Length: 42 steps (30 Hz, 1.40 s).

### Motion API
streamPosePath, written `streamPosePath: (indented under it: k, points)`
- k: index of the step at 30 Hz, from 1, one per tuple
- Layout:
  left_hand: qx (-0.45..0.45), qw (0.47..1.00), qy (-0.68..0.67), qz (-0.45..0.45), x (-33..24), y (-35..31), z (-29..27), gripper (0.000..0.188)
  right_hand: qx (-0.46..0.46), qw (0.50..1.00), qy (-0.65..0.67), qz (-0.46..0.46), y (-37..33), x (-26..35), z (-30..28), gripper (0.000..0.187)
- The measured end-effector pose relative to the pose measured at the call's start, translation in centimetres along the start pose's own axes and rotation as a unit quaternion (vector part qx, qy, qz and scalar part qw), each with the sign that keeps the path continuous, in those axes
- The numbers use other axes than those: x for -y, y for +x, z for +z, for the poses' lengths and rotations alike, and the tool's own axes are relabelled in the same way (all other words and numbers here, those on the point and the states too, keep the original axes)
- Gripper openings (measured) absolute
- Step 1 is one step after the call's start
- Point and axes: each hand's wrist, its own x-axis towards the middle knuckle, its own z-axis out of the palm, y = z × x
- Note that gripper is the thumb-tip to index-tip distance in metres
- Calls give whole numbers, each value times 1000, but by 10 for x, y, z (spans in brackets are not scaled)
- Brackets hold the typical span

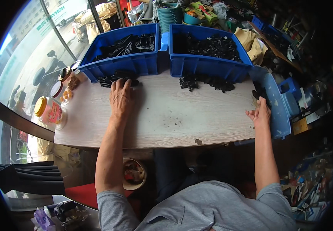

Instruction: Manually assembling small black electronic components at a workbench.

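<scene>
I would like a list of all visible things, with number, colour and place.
Table: one, pale, centre.
Open bins: two, blue, table's far side.
Parts in bins: many, black, inside both.
Loose piles: two, black, before the bins.
Jars: at least three, clear, table's left.
Tub: one, translucent blue, table's right end.
Stacked containers: several, teal, behind bins.
Sacks: several, tan, back left and right.
Bucket: one, pale, below the table.
Clutter: uncountable, mixed, room's edges.
Shirt: one, grey, bottom.
Left hand: one, bare, on left pile.
Right hand: one, bare, near tub.
</scene>
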Motion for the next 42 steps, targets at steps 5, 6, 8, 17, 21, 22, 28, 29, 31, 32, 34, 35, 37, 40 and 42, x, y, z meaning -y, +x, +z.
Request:
streamPosePath:
  k: [5,6,8,17,21,22,28,29,31,32,34,35,37,40,42]
  points:
    - [43,998,-46,19,-6,-4,-4,38,113,990,-83,11,-4,-8,19,27]
    - [61,996,-62,23,-13,-5,-6,37,109,991,-83,9,-6,-8,24,27]
    - [57,994,-79,39,-25,-9,-12,36,145,978,-149,19,-12,-11,39,26]
    - [52,988,-108,103,-39,-10,-20,33,170,933,-307,-85,-9,-25,91,19]
    - [86,993,-70,46,-38,-10,-17,32,161,916,-349,-115,-7,-28,100,18]
    - [85,993,-71,44,-39,-10,-17,32,157,913,-354,-126,-6,-28,102,19]
    - [110,988,-91,51,-40,-9,-21,33,157,901,-373,-157,-7,-29,103,20]
    - [109,988,-93,51,-40,-9,-21,33,164,900,-371,-158,-5,-29,102,20]
    - [83,990,-97,53,-39,-9,-21,36,174,903,-366,-144,-2,-29,99,21]
    - [83,990,-98,52,-39,-9,-21,36,184,906,-359,-129,-1,-29,98,21]
    - [80,990,-109,35,-39,-9,-22,38,192,907,-356,-120,0,-28,95,21]
    - [79,990,-109,34,-39,-8,-23,38,200,908,-353,-110,1,-27,94,20]
    - [13,992,-123,39,-39,-7,-23,34,208,915,-331,-100,1,-27,89,19]
    - [-76,985,-154,26,-41,-8,-23,24,229,928,-283,-80,-1,-28,80,16]
    - [-64,962,-262,-46,-52,-22,-15,20,244,932,-257,-73,-9,-28,78,15]
